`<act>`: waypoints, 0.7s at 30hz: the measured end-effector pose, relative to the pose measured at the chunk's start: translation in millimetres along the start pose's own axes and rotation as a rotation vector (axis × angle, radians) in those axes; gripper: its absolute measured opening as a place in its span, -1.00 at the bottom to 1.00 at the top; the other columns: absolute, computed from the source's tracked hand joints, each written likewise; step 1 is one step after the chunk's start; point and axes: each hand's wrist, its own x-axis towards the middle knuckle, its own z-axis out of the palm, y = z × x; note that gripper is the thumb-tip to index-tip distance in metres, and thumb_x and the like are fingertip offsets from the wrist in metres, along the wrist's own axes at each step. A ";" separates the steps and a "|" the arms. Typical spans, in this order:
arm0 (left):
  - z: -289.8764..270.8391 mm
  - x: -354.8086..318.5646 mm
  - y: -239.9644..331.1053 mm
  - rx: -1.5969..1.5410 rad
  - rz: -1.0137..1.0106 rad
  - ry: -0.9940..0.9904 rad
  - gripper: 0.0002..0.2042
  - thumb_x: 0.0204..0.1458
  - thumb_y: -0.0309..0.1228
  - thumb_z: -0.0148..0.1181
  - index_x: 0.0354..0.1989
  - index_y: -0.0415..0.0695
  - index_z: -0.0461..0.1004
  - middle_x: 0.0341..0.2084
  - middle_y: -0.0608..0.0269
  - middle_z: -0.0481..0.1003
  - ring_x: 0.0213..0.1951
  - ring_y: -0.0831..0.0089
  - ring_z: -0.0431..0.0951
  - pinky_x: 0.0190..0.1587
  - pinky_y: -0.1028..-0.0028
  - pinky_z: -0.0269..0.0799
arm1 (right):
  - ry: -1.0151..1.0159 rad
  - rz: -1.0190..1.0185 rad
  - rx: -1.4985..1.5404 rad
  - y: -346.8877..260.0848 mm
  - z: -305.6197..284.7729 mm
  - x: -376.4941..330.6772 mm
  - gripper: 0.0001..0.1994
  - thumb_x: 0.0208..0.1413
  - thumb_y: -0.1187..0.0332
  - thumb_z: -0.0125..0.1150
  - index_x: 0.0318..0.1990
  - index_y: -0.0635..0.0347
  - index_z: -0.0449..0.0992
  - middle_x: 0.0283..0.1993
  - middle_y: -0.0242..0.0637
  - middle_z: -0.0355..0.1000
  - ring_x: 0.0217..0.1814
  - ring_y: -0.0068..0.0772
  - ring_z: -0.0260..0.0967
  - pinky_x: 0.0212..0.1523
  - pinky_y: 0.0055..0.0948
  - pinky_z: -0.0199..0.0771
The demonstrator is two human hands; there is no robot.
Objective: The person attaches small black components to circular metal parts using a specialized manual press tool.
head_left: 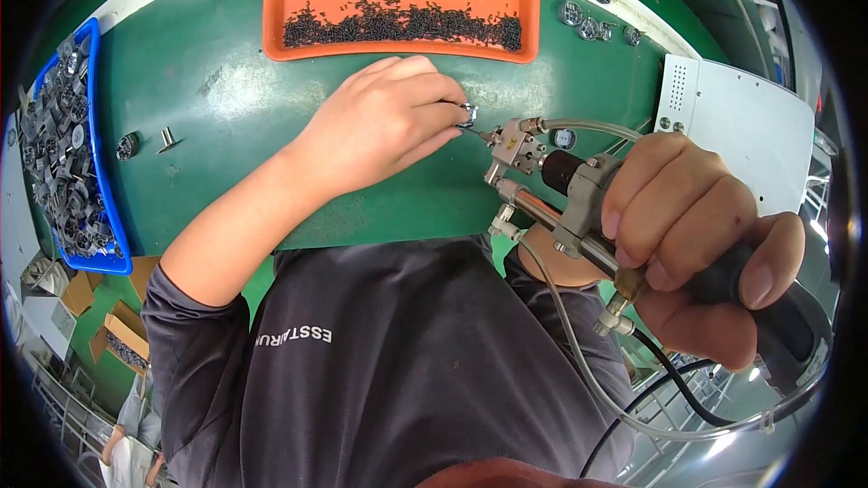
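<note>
Here my left hand pinches a small metal part on the counter; my right hand grips the screwdriver. If its tip skids, I risk jabbing fingers.

Glossy metal screwdriver, matt green mat

Left hand fingers hide most of small metal part; orange tray cut by top edge
</note>
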 end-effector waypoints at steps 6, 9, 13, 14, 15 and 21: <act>-2.4 1.1 -2.3 0.005 -0.013 0.004 -0.82 -0.09 -0.51 0.45 -0.28 -0.20 0.64 -0.20 0.27 0.60 -0.19 0.23 0.59 -0.13 0.26 0.55 | 0.018 0.015 -0.104 1.7 -1.2 3.5 -0.65 0.36 -0.07 0.19 -0.04 -0.06 0.31 -0.51 -0.50 0.31 -0.62 -0.57 0.27 -0.52 -0.47 0.32; 2.0 4.3 -4.9 0.025 0.020 0.014 -0.84 -0.06 -0.49 0.42 -0.29 -0.19 0.63 -0.22 0.26 0.59 -0.18 0.23 0.59 -0.12 0.26 0.56 | 0.014 -0.024 -0.092 6.9 5.1 9.7 -0.67 0.37 -0.05 0.17 -0.09 -0.05 0.28 -0.54 -0.51 0.30 -0.64 -0.58 0.26 -0.55 -0.48 0.30; 6.7 -7.3 -5.2 -0.008 0.008 0.056 -0.91 0.01 -0.39 0.31 -0.37 -0.12 0.58 -0.31 0.27 0.53 -0.16 0.25 0.57 -0.10 0.27 0.55 | 0.014 -0.020 -0.095 14.3 27.8 23.5 -0.71 0.36 0.12 0.20 -0.18 0.01 0.22 -0.59 -0.50 0.25 -0.65 -0.55 0.23 -0.57 -0.44 0.26; 12.7 -6.1 -2.6 -0.037 0.011 0.091 -0.91 0.01 -0.37 0.28 -0.42 -0.10 0.57 -0.36 0.28 0.51 -0.15 0.25 0.56 -0.10 0.27 0.54 | 0.065 -0.072 -0.020 15.6 28.5 16.8 -0.73 0.34 0.16 0.21 -0.19 0.03 0.22 -0.60 -0.48 0.25 -0.66 -0.52 0.23 -0.58 -0.43 0.26; 11.9 -8.6 0.9 0.001 -0.012 0.073 -0.91 0.02 -0.38 0.29 -0.38 -0.11 0.57 -0.32 0.29 0.51 -0.17 0.26 0.55 -0.13 0.26 0.54 | 0.039 -0.093 -0.024 14.0 22.1 12.7 -0.67 0.31 0.19 0.32 -0.14 0.03 0.22 -0.53 -0.45 0.36 -0.64 -0.47 0.32 -0.64 -0.44 0.32; -70.2 -46.4 28.2 0.401 -0.007 0.186 -0.93 0.00 -0.41 0.35 -0.35 -0.04 0.59 -0.27 0.34 0.55 -0.22 0.33 0.57 -0.22 0.29 0.52 | 0.206 -0.263 0.152 -38.4 -22.4 -22.7 -0.68 0.32 0.02 0.24 -0.01 0.03 0.45 -0.55 -0.58 0.24 -0.55 -0.62 0.19 -0.42 -0.54 0.19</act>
